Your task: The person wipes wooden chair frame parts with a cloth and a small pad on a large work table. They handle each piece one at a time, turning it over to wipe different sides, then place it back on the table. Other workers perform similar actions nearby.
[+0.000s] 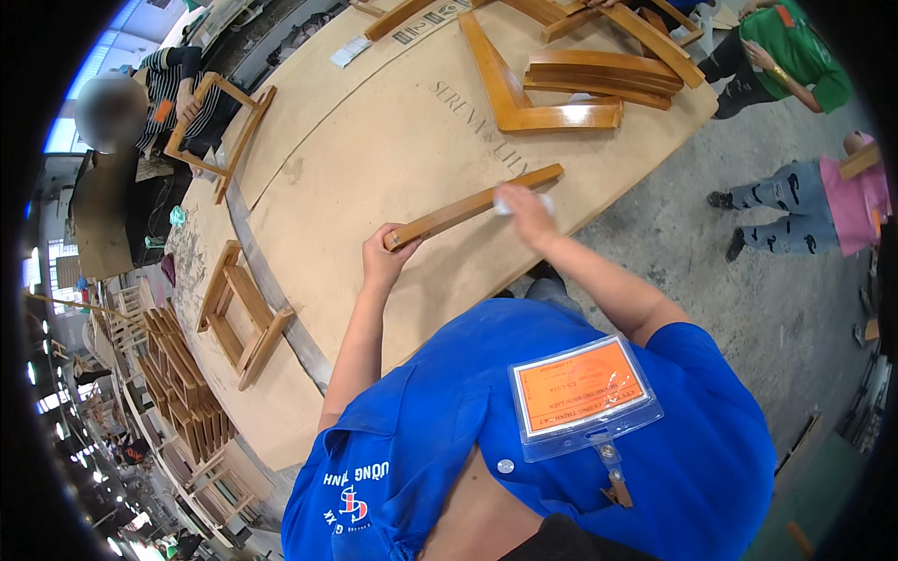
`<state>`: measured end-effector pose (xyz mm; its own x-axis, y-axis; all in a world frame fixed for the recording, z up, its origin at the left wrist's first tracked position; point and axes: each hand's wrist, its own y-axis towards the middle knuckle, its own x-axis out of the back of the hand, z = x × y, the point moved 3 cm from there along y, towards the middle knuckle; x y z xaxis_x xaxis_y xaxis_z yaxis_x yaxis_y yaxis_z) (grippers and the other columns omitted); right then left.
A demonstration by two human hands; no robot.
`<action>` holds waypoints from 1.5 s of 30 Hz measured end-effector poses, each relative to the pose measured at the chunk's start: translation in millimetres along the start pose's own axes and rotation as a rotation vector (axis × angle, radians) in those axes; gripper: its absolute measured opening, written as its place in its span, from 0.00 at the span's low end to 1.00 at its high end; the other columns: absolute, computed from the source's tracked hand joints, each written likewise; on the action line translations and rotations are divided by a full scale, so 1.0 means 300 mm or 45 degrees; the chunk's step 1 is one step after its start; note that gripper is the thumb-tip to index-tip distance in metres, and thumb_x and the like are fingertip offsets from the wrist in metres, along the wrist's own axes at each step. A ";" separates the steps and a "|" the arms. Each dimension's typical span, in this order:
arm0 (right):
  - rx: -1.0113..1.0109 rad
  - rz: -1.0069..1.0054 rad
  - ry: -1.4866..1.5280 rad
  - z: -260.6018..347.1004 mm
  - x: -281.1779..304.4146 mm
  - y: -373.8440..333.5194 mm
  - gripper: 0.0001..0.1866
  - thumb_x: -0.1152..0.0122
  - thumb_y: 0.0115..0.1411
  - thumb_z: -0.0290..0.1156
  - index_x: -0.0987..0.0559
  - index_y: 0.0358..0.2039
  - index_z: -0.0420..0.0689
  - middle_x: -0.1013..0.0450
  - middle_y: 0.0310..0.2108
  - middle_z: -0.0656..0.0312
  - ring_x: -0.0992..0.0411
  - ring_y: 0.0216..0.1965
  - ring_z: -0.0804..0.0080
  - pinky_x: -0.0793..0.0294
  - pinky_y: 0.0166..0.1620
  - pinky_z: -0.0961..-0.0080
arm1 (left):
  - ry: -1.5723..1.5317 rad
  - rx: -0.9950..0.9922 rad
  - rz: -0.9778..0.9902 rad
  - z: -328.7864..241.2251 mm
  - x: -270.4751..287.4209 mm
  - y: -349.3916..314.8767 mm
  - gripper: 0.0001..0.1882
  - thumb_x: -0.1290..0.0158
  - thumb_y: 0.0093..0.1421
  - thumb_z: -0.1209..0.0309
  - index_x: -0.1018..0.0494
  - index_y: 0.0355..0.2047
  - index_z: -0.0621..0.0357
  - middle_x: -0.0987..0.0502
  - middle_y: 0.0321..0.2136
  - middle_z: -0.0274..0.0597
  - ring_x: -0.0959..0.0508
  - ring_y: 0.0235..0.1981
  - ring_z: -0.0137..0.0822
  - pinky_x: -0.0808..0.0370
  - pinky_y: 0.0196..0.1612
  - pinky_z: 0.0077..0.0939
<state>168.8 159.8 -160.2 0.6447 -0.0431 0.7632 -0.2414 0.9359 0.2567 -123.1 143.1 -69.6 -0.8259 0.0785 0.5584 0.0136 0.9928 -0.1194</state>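
Observation:
A narrow, varnished wooden bar (458,211) slants above the cardboard-covered table, its far end up and to the right. My left hand (383,257) is closed around its near left end. Toward the other end, my right hand (527,217) presses a small white cloth (511,198) to the bar. That hand is smeared by motion, but its fingers are closed over the cloth. The underside of the bar is hidden from sight.
Several finished wooden parts (561,117) lie at the table's far right. A wooden frame (245,313) rests on the left. Stacked frames (182,383) stand beyond it. At the far left a person in stripes handles a frame (220,131). Other people stand on the right.

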 end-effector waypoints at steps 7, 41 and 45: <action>0.097 -0.098 0.256 0.114 -0.124 -0.012 0.20 0.59 0.59 0.27 0.28 0.50 0.42 0.30 0.50 0.51 0.34 0.52 0.52 0.36 0.56 0.62 | 0.048 -0.039 -0.051 0.014 -0.007 0.009 0.13 0.33 0.46 0.73 0.24 0.32 0.62 0.21 0.26 0.37 0.23 0.28 0.25 0.25 0.35 0.21; -0.787 0.037 0.244 -0.364 0.008 0.020 0.22 0.61 0.58 0.23 0.31 0.53 0.41 0.34 0.53 0.47 0.35 0.53 0.52 0.38 0.58 0.60 | 0.081 0.052 -0.023 0.057 0.006 0.027 0.15 0.33 0.45 0.76 0.25 0.32 0.62 0.23 0.27 0.35 0.24 0.30 0.26 0.26 0.37 0.22; -0.185 0.011 0.057 -0.209 -0.065 0.003 0.21 0.59 0.59 0.25 0.31 0.53 0.40 0.35 0.56 0.49 0.37 0.57 0.51 0.38 0.58 0.63 | -0.005 0.115 0.025 0.065 0.012 0.030 0.15 0.34 0.44 0.76 0.25 0.33 0.62 0.23 0.28 0.35 0.24 0.31 0.26 0.26 0.37 0.22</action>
<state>201.6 183.5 -212.0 0.6753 -0.0221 0.7372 -0.1417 0.9770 0.1591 -137.0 150.6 -84.6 -0.8282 0.0975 0.5518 -0.0207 0.9787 -0.2041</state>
